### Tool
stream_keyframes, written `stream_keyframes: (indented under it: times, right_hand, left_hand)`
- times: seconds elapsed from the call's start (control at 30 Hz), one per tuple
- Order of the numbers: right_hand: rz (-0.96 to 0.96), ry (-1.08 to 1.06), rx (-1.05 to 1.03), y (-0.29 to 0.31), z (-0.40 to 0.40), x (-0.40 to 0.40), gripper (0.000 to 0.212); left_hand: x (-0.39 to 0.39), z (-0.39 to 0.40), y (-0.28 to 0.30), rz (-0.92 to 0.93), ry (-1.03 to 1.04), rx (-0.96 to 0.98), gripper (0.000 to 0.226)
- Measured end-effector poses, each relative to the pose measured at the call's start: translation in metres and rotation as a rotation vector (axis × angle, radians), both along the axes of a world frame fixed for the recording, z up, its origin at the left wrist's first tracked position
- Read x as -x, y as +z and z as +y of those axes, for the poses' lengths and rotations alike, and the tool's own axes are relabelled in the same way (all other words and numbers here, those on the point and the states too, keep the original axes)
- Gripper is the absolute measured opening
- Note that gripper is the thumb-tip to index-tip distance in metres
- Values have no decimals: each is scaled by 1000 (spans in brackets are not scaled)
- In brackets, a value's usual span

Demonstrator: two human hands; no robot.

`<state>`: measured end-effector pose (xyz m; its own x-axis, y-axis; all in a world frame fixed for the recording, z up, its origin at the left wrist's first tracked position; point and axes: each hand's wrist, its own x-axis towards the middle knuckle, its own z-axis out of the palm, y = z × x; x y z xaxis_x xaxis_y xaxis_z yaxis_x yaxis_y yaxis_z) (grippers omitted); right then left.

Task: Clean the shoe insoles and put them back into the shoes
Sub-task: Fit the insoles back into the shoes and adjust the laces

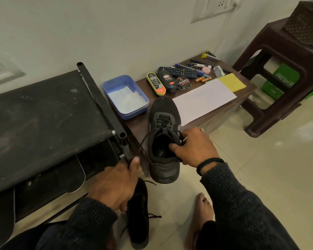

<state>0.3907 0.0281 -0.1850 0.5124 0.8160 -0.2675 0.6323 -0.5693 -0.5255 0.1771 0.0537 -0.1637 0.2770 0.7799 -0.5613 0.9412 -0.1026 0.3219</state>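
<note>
A black lace-up sneaker (163, 123) lies with its toe on the brown low table (222, 112) and its heel past the near edge. My right hand (193, 148) grips the right side of its collar, thumb hooked into the opening. A dark insole (159, 150) shows inside. A second black sneaker (139, 213) is lower, by the floor. My left hand (116, 183) holds it at its left edge, fingers curled down and thumb raised; the grip itself is partly hidden.
On the table are a blue tub of white powder (126, 96), shoe polish containers (167, 82), a remote (177, 71), pens, white paper (202, 100) and a yellow cloth (231, 82). A black shoe rack (43, 120) stands left, a brown stool (285, 73) right. My bare foot (202, 210) rests on the tiles.
</note>
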Motion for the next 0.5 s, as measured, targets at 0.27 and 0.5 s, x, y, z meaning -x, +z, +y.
stream_keyframes:
  times: [0.27, 0.5]
  right_hand:
    - [-40, 1, -12, 6, 5, 0, 48]
    - [47, 69, -33, 21, 4, -13, 49]
  left_hand:
    - [-23, 4, 19, -473, -102, -611, 16]
    - [-67, 35, -2, -574, -120, -479, 40]
